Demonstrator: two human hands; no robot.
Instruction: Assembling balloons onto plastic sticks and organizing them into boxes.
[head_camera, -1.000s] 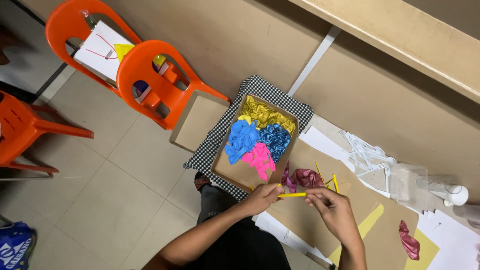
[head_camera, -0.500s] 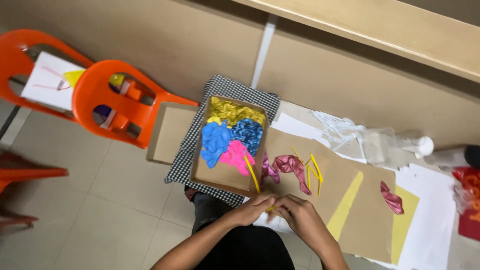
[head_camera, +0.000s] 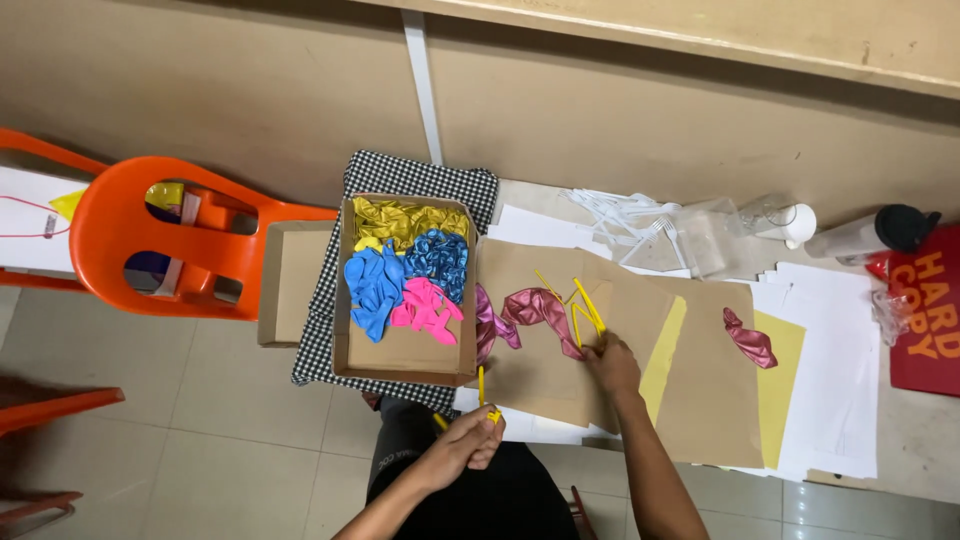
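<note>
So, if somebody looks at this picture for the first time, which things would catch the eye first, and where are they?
Probably the cardboard box of yellow, blue and pink balloons at the centre, resting on a checkered cloth. Next, the bright orange chair at the left. Then the hands: the left hand pinches a thin yellow stick near the lap, while the right hand reaches to more yellow sticks beside a dark pink balloon on brown paper.
</note>
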